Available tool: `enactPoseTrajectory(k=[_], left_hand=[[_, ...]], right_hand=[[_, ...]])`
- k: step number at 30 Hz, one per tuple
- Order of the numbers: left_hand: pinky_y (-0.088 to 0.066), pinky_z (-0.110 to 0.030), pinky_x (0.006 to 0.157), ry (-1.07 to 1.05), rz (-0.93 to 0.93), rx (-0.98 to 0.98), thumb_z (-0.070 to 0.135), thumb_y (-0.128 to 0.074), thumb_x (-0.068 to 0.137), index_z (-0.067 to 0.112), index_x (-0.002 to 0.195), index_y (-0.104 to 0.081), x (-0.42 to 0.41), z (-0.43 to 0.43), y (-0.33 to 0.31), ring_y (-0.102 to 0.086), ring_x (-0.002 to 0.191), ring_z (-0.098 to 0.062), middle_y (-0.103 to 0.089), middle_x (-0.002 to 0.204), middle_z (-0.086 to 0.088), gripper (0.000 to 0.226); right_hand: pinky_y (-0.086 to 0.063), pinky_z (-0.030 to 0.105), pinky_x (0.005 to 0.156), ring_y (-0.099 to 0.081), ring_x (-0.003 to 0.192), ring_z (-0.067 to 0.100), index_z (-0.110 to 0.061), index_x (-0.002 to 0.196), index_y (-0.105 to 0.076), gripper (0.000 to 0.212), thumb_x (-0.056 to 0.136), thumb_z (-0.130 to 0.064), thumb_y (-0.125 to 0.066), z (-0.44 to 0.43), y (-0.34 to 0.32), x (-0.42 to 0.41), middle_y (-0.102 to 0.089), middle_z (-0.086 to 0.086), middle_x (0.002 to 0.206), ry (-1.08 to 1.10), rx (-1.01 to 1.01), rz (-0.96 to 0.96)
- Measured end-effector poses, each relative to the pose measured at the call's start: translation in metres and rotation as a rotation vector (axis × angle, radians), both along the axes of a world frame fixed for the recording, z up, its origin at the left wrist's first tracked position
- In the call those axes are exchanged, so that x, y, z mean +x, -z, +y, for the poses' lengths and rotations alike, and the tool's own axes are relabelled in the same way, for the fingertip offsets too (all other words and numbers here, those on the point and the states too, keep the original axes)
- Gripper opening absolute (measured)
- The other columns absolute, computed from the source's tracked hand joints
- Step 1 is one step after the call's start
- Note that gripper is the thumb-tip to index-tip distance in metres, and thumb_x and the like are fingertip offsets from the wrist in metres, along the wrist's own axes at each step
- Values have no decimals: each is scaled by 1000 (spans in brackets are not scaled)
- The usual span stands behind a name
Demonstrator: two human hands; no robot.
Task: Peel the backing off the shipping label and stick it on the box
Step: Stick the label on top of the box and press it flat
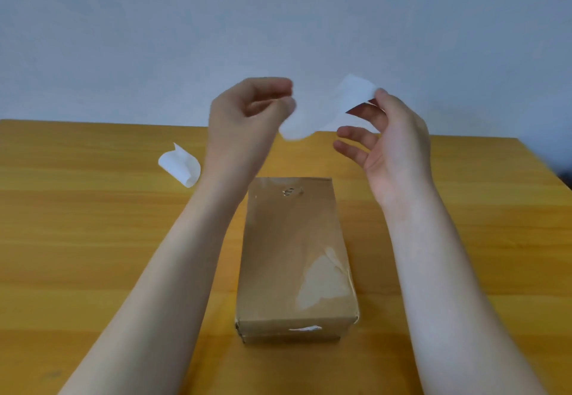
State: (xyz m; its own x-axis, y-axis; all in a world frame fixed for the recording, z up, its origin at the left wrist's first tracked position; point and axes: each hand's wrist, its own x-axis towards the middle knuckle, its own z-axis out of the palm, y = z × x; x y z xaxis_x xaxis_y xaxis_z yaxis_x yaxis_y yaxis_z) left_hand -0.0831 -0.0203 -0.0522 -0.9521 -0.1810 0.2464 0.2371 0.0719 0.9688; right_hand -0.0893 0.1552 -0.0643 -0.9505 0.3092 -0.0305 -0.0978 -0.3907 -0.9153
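Note:
A white shipping label [328,110] hangs curved in the air between my hands, above the far end of the box. My left hand [247,116] pinches its left edge with thumb and fingers. My right hand [390,144] holds its upper right corner with thumb and forefinger, the other fingers spread. A brown cardboard box [294,258] lies lengthwise on the table below, between my forearms. Its top is worn, with a pale torn patch near the front right. A curled white backing sheet [181,164] lies on the table to the left of my left wrist.
The wooden table [93,240] reaches to a plain grey wall at the back. Its right edge slants away at the far right.

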Motion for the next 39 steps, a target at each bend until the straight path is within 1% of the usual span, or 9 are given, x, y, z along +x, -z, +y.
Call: enactPoseTrajectory(k=[4,8,13,18,22,25,28,31,39], left_hand=[[-56,-19,87,138,37,-248,35,-78,91,33,122,-73,4,5,2,-72,103,4,-76,112,19,32],[-56,-12,74,137,57,-299,35,-80,90,31,134,-64,6,6,3,-72,90,9,-70,118,16,47],[-66,-37,78,88,79,-247,21,-76,92,26,133,-68,2,5,4,-78,81,-6,-73,112,10,42],[-66,-36,67,127,-21,-21,11,-67,96,21,123,-73,0,-1,3,-79,90,-11,-79,110,3,29],[-60,-35,64,278,-124,124,9,-60,100,17,124,-72,-1,-5,3,-79,96,-26,-81,111,-1,28],[-60,-38,66,311,-151,119,6,-58,99,19,123,-72,-4,-9,5,-78,96,-26,-81,112,-1,31],[-62,-39,66,325,-189,66,4,-59,98,20,120,-74,-6,-12,7,-78,91,-25,-81,109,-1,31],[-64,-37,66,347,-215,1,3,-60,99,18,121,-74,-6,-15,9,-79,96,-29,-82,108,-4,31],[-66,-36,72,316,-300,-72,8,-64,98,26,114,-77,1,-20,7,-80,92,-15,-83,101,2,27]], right_hand=[[-62,41,64,-75,72,31,-4,125,-69,31,109,-25,-54,-6,-5,3,-80,14,107,-68,111,37],[-63,46,68,-79,81,30,-6,121,-69,28,109,-24,-52,-10,-9,6,-78,14,114,-135,193,72],[-64,48,71,-81,91,32,-9,120,-71,39,113,-37,-45,-13,-14,12,-79,8,117,-291,346,101],[-53,31,51,-71,69,17,-19,118,-74,21,105,-30,-62,-11,-11,9,-80,1,104,-158,467,30],[-45,25,47,-61,67,10,-24,127,-74,29,102,-35,-66,-9,-4,5,-77,-4,103,-191,670,-87],[-42,25,48,-59,68,12,-26,104,-81,18,101,-36,-67,-9,-3,5,-78,-2,95,-208,701,-86],[-39,22,46,-55,57,11,-24,91,-79,11,95,-33,-75,-3,-2,3,-73,-6,71,-144,695,-83],[-34,19,42,-50,46,12,-22,90,-76,11,92,-32,-78,-1,-4,3,-71,-9,59,-155,703,-112],[-27,16,39,-46,37,12,-22,82,-67,21,87,-33,-84,-11,-4,13,-68,-11,53,-164,716,-143]])
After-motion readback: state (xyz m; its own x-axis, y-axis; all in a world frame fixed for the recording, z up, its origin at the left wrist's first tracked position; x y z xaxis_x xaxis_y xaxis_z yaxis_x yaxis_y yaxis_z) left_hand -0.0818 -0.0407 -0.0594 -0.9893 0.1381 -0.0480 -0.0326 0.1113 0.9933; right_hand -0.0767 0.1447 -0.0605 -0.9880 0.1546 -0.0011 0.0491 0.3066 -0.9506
